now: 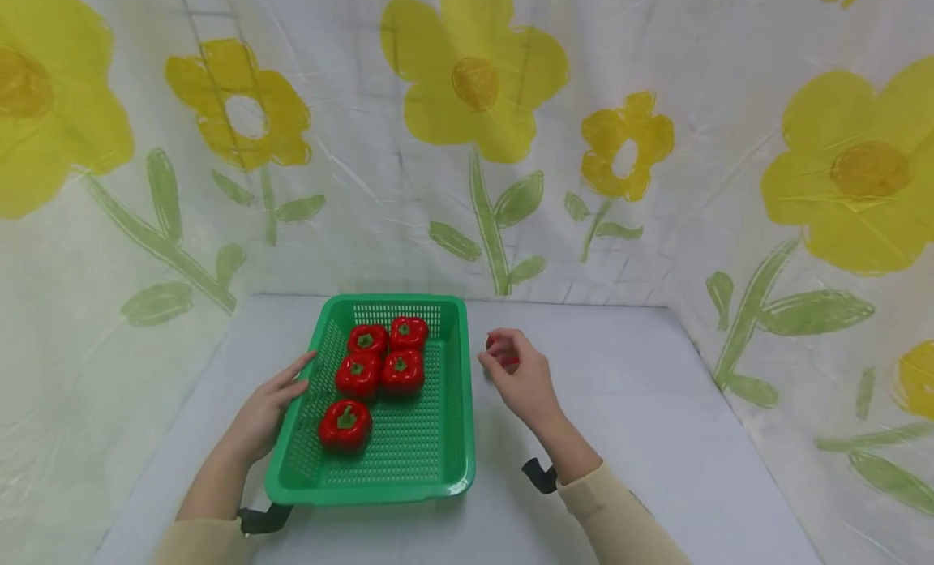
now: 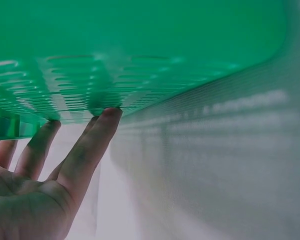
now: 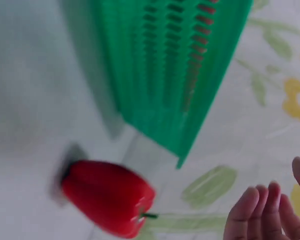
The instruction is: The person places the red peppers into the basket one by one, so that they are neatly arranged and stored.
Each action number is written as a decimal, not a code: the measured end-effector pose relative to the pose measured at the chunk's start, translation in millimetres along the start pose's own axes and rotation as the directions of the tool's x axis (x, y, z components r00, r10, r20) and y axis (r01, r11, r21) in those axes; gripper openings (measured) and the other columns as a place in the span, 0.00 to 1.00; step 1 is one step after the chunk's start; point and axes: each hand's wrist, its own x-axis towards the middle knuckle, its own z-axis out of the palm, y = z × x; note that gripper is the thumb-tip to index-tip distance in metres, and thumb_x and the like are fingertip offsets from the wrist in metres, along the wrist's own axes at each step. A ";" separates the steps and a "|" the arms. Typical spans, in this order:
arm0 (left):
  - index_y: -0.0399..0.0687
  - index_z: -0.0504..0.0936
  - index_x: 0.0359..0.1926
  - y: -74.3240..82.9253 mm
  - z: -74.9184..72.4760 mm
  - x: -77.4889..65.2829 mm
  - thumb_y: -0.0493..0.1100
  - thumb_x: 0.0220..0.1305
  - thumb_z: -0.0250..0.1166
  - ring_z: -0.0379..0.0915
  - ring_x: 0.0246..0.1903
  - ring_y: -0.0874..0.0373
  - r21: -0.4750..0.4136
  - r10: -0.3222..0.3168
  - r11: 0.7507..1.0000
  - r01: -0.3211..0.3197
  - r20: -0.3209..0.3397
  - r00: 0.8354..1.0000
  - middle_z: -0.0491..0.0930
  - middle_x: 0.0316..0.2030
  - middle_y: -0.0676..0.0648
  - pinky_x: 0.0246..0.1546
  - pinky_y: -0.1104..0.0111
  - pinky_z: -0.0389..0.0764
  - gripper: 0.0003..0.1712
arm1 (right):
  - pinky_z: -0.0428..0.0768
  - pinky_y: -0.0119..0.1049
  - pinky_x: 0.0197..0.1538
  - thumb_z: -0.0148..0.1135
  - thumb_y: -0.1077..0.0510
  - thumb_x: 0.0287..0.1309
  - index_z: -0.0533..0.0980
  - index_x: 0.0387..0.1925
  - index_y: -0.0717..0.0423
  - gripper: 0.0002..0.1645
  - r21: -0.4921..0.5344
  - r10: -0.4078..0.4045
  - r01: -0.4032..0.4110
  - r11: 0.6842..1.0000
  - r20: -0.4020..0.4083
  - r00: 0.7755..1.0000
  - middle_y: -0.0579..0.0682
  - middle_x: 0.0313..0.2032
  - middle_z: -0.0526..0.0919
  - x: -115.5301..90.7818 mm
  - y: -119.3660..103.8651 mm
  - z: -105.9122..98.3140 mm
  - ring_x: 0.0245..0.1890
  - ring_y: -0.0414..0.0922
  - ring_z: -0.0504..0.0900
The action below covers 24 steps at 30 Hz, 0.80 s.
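A green plastic basket (image 1: 394, 492) stands on the white table with several red bell peppers (image 1: 345, 426) inside, stems up. My left hand (image 1: 264, 415) is at its left side; in the left wrist view the extended fingertips (image 2: 110, 114) touch the slotted wall from outside. Right of the basket, my right hand (image 1: 524, 378) hovers with loosely bent fingers and nothing between them. Another red bell pepper (image 3: 107, 197) stands on the table just beyond that hand, mostly hidden by it in the head view. In the right wrist view the fingers (image 3: 244, 212) are apart from this pepper.
A white curtain (image 1: 350, 216) printed with yellow flowers hangs behind the table and along both sides. The table surface (image 1: 620, 387) extends to the right of the basket. Black straps (image 1: 540, 474) sit at both wrists.
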 end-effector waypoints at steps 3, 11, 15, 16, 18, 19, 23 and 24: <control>0.63 0.47 0.81 -1.3 -0.6 0.5 0.54 0.81 0.46 0.78 0.57 0.59 0.003 -0.006 1.000 0.006 -0.003 1.000 0.50 0.78 0.35 0.51 0.56 0.85 0.34 | 0.85 0.38 0.44 0.73 0.56 0.60 0.76 0.56 0.54 0.23 -0.003 0.064 -0.064 0.998 -0.052 0.997 0.53 0.42 0.84 4.6 16.0 -6.0 0.43 0.45 0.81; 0.64 0.48 0.81 -6.2 -1.3 2.3 0.54 0.81 0.46 0.77 0.59 0.58 0.004 0.004 1.000 -0.004 -0.010 1.000 0.49 0.79 0.37 0.51 0.56 0.85 0.34 | 0.83 0.53 0.57 0.74 0.57 0.58 0.73 0.59 0.52 0.29 0.090 0.143 -0.135 0.987 -0.087 0.986 0.58 0.52 0.81 16.5 57.4 -13.4 0.55 0.54 0.78; 0.63 0.48 0.81 -7.6 -0.6 1.2 0.54 0.81 0.46 0.77 0.60 0.56 0.001 0.010 1.000 -0.010 -0.014 1.000 0.50 0.78 0.37 0.51 0.56 0.85 0.34 | 0.76 0.56 0.65 0.73 0.57 0.59 0.69 0.64 0.51 0.34 0.157 0.190 -0.180 0.971 -0.047 0.981 0.55 0.63 0.76 20.6 74.5 -15.7 0.68 0.56 0.70; 0.63 0.48 0.81 -7.2 -0.5 0.6 0.54 0.81 0.46 0.77 0.60 0.55 0.001 0.012 1.000 -0.012 -0.013 1.000 0.51 0.78 0.36 0.51 0.56 0.85 0.34 | 0.75 0.56 0.66 0.72 0.57 0.60 0.69 0.66 0.51 0.35 0.163 0.202 -0.194 0.967 -0.033 0.979 0.54 0.65 0.74 21.5 78.8 -16.4 0.70 0.56 0.68; 0.62 0.48 0.81 -5.5 -0.4 0.1 0.54 0.81 0.46 0.77 0.59 0.54 -0.001 0.012 1.000 -0.013 -0.009 1.000 0.53 0.77 0.35 0.51 0.56 0.85 0.34 | 0.72 0.57 0.68 0.73 0.57 0.59 0.67 0.68 0.50 0.38 0.164 0.227 -0.224 0.961 -0.001 0.974 0.53 0.69 0.70 22.6 86.2 -17.8 0.73 0.56 0.64; 0.62 0.48 0.81 -4.4 -0.3 -0.1 0.54 0.81 0.46 0.77 0.59 0.54 -0.001 0.012 1.000 -0.012 -0.007 1.000 0.53 0.77 0.34 0.51 0.56 0.85 0.34 | 0.72 0.57 0.69 0.73 0.56 0.59 0.66 0.70 0.49 0.40 0.161 0.241 -0.241 0.957 0.020 0.970 0.53 0.70 0.68 23.3 90.4 -18.3 0.74 0.57 0.61; 0.62 0.48 0.81 -2.5 -0.5 0.6 0.54 0.81 0.46 0.77 0.60 0.49 -0.009 0.009 1.000 -0.009 -0.003 1.000 0.53 0.77 0.34 0.51 0.54 0.85 0.34 | 0.71 0.57 0.69 0.75 0.52 0.56 0.63 0.73 0.41 0.46 0.124 0.307 -0.318 0.940 0.098 0.947 0.50 0.75 0.62 25.7 103.8 -17.7 0.77 0.57 0.56; 0.62 0.48 0.81 -2.6 -0.5 0.5 0.54 0.81 0.46 0.77 0.60 0.49 -0.010 0.008 1.000 -0.008 -0.004 1.000 0.53 0.77 0.34 0.51 0.54 0.85 0.34 | 0.71 0.57 0.69 0.75 0.51 0.56 0.62 0.74 0.40 0.48 0.113 0.321 -0.334 0.936 0.121 0.939 0.50 0.76 0.60 26.6 106.5 -17.1 0.77 0.57 0.55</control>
